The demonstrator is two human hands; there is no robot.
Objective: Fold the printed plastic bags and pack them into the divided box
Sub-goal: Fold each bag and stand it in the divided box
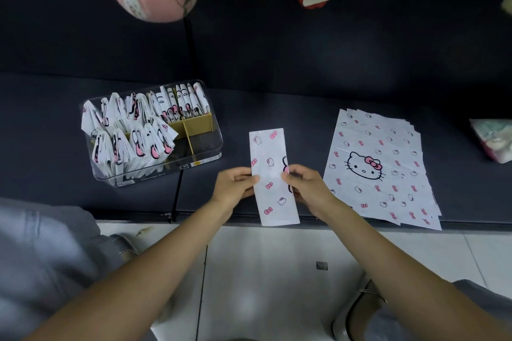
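The folded bag strip (pixel 273 177), a printed plastic bag already narrowed to a long band, lies on the dark sofa seat (pixel 277 102) with its long axis running away from the person, its near end just over the seat's front edge. Both hands meet it at about the middle of its length: the left hand (pixel 235 187) pinches the left edge with its thumb on top, and the right hand (pixel 303 185) pinches the right edge, fingers curled under. Since the grips sit across the short width, the next fold probably has to run along the length, bringing one end toward the other.

The clear divided storage box (pixel 155 133) stands to the left of the strip, nearer the left hand, so that hand looks better placed to drop the finished packet in. Most of its compartments are crowded with folded bags (pixel 133 135) standing on edge (only the near-right section shows open space beside the tan divider (pixel 191 130)).

The stack of flat unfolded bags (pixel 379 166) waits on the right, just beside the right hand
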